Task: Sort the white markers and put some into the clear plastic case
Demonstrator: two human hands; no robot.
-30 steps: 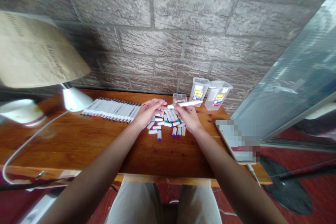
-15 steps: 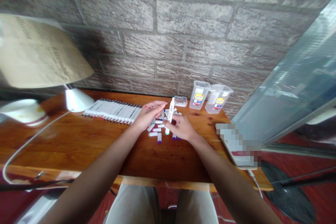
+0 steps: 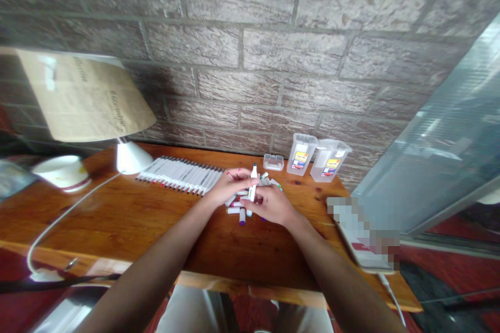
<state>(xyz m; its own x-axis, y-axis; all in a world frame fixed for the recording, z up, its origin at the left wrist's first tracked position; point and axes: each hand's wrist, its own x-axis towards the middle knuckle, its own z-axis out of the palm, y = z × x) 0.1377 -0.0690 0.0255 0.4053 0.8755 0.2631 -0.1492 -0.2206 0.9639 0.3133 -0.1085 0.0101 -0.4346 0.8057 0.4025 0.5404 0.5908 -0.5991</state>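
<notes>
Upright in my right hand (image 3: 271, 205) is a white marker (image 3: 253, 187) with a dark blue tip at its upper end, gripped around its lower half. My left hand (image 3: 233, 185) meets it from the other side, with thumb and fingers closed at the marker's upper part. Beneath and around both hands lie several loose marker caps (image 3: 242, 216), white with coloured ends; my hands partly hide them. To the left, white markers (image 3: 183, 174) lie side by side in a long row on the wooden desk (image 3: 156, 218).
Two clear plastic boxes (image 3: 302, 154) with labels stand at the back right, beside a small clear lid (image 3: 273, 162). A lamp (image 3: 133, 157) and a white bowl (image 3: 62, 173) are on the left. A blurred-out device (image 3: 363, 239) with a cable lies at the right edge.
My left hand has come right to meet the marker, which was held by my right hand alone. The view has shifted, so the desk sits lower and slightly further right.
</notes>
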